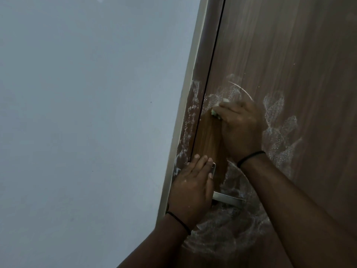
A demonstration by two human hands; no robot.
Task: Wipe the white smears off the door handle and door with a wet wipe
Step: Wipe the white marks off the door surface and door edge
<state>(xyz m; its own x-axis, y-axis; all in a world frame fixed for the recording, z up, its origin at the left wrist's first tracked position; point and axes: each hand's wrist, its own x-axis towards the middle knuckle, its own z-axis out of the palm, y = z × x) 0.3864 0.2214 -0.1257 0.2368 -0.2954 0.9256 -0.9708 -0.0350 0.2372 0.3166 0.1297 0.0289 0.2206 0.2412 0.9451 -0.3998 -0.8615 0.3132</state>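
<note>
A brown wood-grain door (pixel 289 55) carries white smears (pixel 278 128) around its handle area. My right hand (pixel 241 128) presses a wet wipe (pixel 274 111) against the door above the handle; only a pale green-white edge of the wipe shows past the fingers. A clean, darker strip of door (pixel 208 140) lies just below and left of that hand. My left hand (pixel 193 186) rests on the metal handle plate (pixel 213 169), covering most of it. The silver lever (pixel 228 198) sticks out to the right from under my left hand. More smears swirl below the lever (pixel 228 229).
The door frame (pixel 191 117) left of the door gap is also streaked with white. A plain pale grey-blue wall (pixel 87 122) fills the left half of the view. Both wrists wear a thin black band.
</note>
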